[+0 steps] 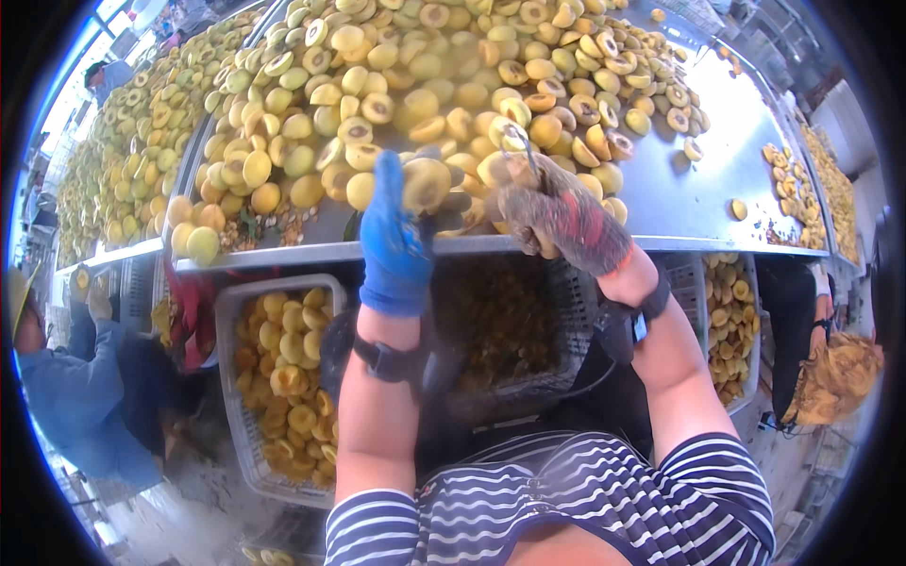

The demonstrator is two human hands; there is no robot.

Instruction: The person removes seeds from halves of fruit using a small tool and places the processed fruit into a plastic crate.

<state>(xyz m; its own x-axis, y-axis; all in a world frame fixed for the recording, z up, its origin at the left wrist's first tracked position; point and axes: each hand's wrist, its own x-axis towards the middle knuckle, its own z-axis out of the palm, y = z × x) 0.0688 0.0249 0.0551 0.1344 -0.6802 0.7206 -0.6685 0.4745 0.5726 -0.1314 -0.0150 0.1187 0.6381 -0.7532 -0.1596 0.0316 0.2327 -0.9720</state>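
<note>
My left hand (394, 247), in a blue glove, is raised over the near edge of the metal table. Its fingers are closed around a halved yellow peach (427, 185), which is blurred by motion. To its right, my right hand (566, 215) wears a soiled grey and red knit glove. Its fingers wrap a thin dark metal tool (531, 156) whose tip points up and away; the tool's exact kind is hard to make out. Just beyond both hands lies a large heap of peaches (415, 94), many of them halved, some with a brown pit cavity showing.
Below the table edge stand a crate of peach halves (225, 377) at left, a dark-filled crate (566, 321) in the middle, and another crate (752, 377) at right. A metal divider (200, 141) splits the table. Other people work at left (71, 387) and right.
</note>
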